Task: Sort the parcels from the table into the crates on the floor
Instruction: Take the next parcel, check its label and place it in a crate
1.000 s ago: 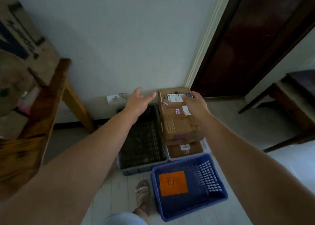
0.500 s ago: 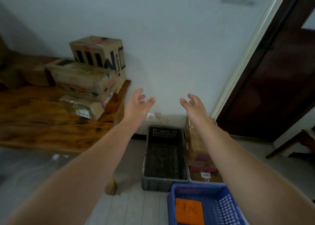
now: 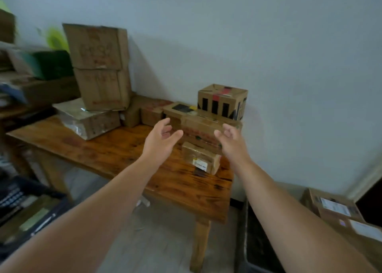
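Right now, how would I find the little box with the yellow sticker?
Find the wooden table against the wall. At its right end is a stack of parcels. The small parcel lies lowest and nearest, below the long flat parcel; only it has a yellow-and-white label facing you.

Open air ahead of my 2 hands

My left hand (image 3: 160, 140) and right hand (image 3: 231, 141) had clear air to the parcel stack (image 3: 203, 132); the striped box (image 3: 223, 102) blocked behind, bare table (image 3: 115, 146) lay left.

Brown cardboard parcels (image 3: 203, 128) stacked at the wooden table's (image 3: 124, 148) right end
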